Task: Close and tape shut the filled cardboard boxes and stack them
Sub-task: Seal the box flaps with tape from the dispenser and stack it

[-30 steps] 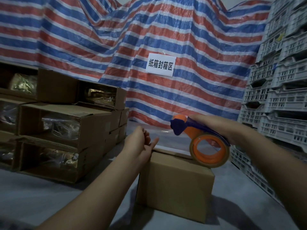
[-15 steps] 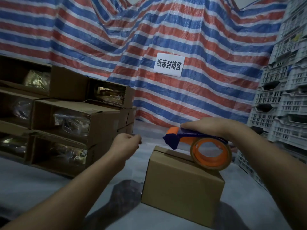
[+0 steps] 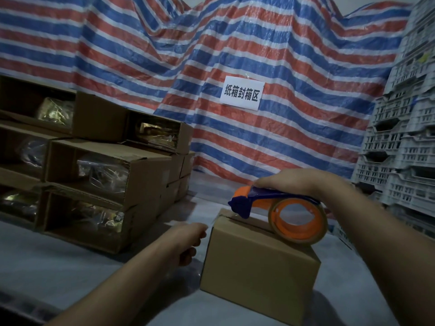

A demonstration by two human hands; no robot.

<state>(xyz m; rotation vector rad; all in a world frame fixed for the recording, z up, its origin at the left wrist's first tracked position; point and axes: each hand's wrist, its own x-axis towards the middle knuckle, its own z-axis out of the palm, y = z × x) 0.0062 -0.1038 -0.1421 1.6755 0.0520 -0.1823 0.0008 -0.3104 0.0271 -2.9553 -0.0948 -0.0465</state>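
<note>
A grey counter (image 3: 47,267) fills the lower part of the view, dimly lit. Behind it hangs a tarp (image 3: 282,55) striped red, blue and white, with a white sign (image 3: 242,93) in black characters near the centre. At 3 o'clock stands a stack of pale slotted crates (image 3: 404,137). At 9 o'clock lie stacked open boxes (image 3: 98,175), their open ends facing the camera and showing goods wrapped in clear plastic.

The box (image 3: 256,262) sits on the counter at about 5 o'clock from centre, plain brown, its top flaps folded down with the seam visible. The dispenser (image 3: 277,208), orange with a dark blue front and a roll of clear tape, rests on the top of the box, its blue nose near the far edge. The right hand (image 3: 296,182) grips it from above, fingers wrapped over the handle. The left hand (image 3: 188,238) hovers just beside the box's left side, fingers curled and pinched together; a faint sheen of tape seems to run from them to the box, but I cannot tell for certain.
</note>
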